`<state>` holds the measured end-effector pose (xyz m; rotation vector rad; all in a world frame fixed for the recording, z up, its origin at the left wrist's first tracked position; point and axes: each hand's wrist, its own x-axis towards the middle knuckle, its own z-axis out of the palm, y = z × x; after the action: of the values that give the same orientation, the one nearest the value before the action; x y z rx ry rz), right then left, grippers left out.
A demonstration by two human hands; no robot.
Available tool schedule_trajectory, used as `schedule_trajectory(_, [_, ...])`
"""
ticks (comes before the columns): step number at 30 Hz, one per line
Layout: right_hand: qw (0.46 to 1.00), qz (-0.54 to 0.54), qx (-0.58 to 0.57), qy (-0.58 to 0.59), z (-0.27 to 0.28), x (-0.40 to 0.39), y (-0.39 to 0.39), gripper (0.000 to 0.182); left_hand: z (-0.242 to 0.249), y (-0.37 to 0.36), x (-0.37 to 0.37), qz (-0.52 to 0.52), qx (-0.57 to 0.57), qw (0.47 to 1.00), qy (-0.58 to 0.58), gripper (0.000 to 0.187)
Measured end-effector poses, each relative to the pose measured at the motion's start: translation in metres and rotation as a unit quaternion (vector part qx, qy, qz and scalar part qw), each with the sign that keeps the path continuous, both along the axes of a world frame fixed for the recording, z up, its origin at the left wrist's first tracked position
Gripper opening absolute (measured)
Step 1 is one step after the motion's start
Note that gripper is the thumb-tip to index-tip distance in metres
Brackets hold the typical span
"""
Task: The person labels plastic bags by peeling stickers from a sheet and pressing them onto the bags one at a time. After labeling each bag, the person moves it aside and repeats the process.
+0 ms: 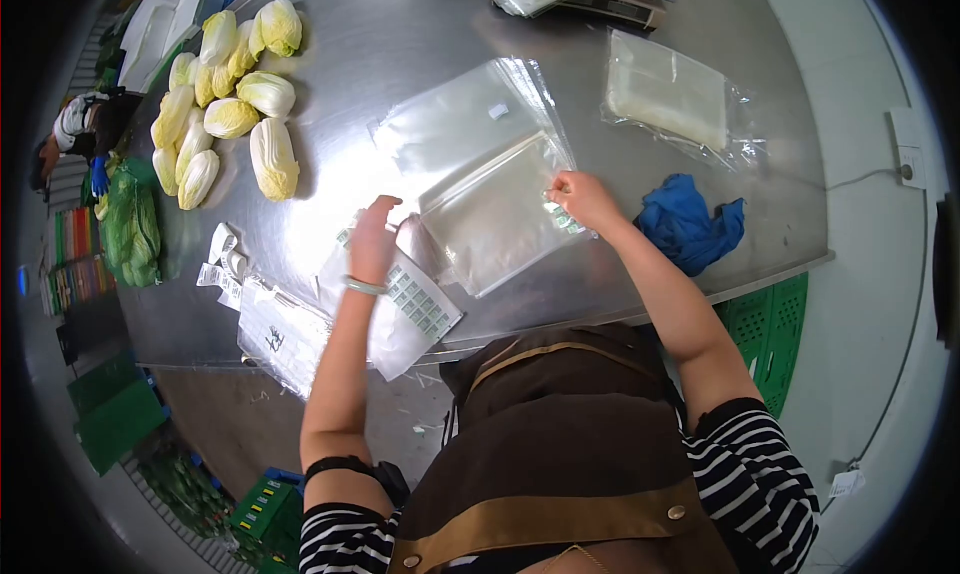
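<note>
A stack of clear plastic bags (500, 224) lies in front of me on the steel table, with small green-and-white stickers (568, 220) along its right edge. My right hand (585, 202) is closed in a pinch at that edge, on the top bag as far as I can see; the fingertips are partly hidden. To the left, my left hand (373, 242) hovers over a sheet of green-and-white stickers (420, 300), smeared by motion, so its fingers cannot be read. Further clear bags (450, 114) lie flat just behind the stack.
Several napa cabbages (272, 159) sit at the back left. On the right are a blue cloth (690, 224) and a wrapped pack of bags (668, 89). A scale (625, 9) stands at the back. White packaging (275, 329) lies front left. Beyond the table, a person (85, 124) is at far left.
</note>
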<state>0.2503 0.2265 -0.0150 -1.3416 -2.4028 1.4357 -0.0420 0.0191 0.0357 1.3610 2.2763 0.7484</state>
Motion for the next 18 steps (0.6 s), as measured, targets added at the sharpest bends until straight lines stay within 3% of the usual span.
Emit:
schedule_trajectory(1, [0.999, 0.013, 0.023, -0.026, -0.001, -0.007, 0.000, 0.026, 0.010, 0.005, 0.028, -0.071, -0.014, 0.993, -0.096, 0.029])
schedule_trajectory(2, [0.997, 0.027, 0.047, -0.052, -0.001, -0.014, 0.001, 0.027, 0.003, 0.007, 0.047, -0.246, 0.072, 0.965, -0.050, 0.027])
schedule_trajectory(5, [0.966, 0.049, 0.165, -0.193, 0.017, -0.020, 0.009, 0.026, -0.022, 0.006, 0.076, -0.258, 0.024, 0.966, -0.013, 0.029])
schedule_trajectory(8, [0.966, 0.048, 0.192, -0.164, 0.024, -0.007, 0.022, 0.023, -0.048, 0.005, 0.070, -0.206, 0.015, 0.975, -0.075, 0.028])
schedule_trajectory(10, [0.998, 0.005, 0.016, -0.068, 0.048, -0.002, 0.026, 0.027, -0.053, 0.002, 0.068, -0.176, 0.000, 0.977, -0.118, 0.024])
schedule_trajectory(12, [0.990, -0.047, -0.129, 0.025, 0.067, -0.002, 0.029, 0.029, -0.050, 0.006, 0.063, -0.159, -0.005, 0.977, -0.141, 0.019])
schedule_trajectory(14, [0.957, -0.111, -0.246, 0.107, 0.075, 0.001, 0.026, 0.028, -0.043, 0.010, 0.052, -0.003, -0.030, 0.960, -0.277, 0.017])
schedule_trajectory(15, [0.959, -0.105, -0.241, 0.108, 0.076, 0.002, 0.027, 0.027, -0.035, 0.014, 0.045, 0.075, -0.044, 0.936, -0.341, 0.018])
schedule_trajectory(17, [0.961, -0.095, -0.234, 0.110, 0.076, 0.003, 0.026, 0.024, -0.024, 0.020, 0.027, 0.257, 0.032, 0.884, -0.390, 0.021])
schedule_trajectory(18, [0.977, -0.062, -0.182, 0.095, 0.064, 0.003, 0.024, 0.023, -0.028, 0.021, 0.021, 0.325, 0.130, 0.870, -0.348, 0.022])
